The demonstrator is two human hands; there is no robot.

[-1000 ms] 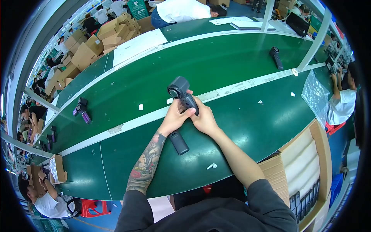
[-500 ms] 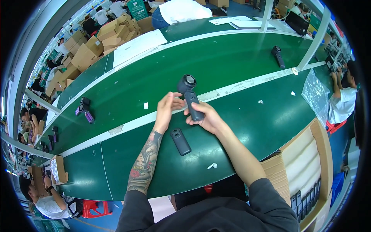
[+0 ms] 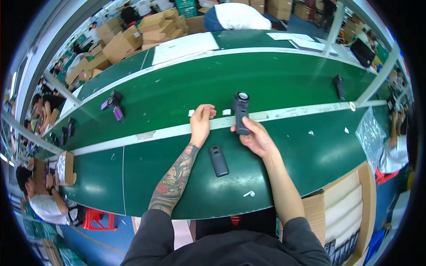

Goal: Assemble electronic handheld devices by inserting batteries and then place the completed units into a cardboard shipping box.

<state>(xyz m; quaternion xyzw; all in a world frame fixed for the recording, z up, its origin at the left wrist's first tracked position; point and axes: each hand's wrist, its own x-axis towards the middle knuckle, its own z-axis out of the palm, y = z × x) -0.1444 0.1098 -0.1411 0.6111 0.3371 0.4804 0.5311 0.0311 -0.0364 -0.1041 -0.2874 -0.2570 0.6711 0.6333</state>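
My right hand grips the handle of a black handheld fan, thumb on the handle's front. The fan stands nearly upright, its round, silver-ringed head up, above the pale strip along the work surface. To its left, apart from it, my left hand has its fingers curled in, with nothing visible in them. One small white piece lies beside that hand and another white piece between it and the fan. Between my forearms, a separate dark handle-shaped part lies on the green table.
A white earbud lies near the table's front edge. Purple-and-black fans rest on the green belt at left, a black fan at far right. An open carton with dark parts stands at right. Co-workers sit at both sides.
My view has shifted, so the scene sits farther right. My left hand has drawn away from the fan and its fingers have curled. The fan is held more upright; another white piece now shows.
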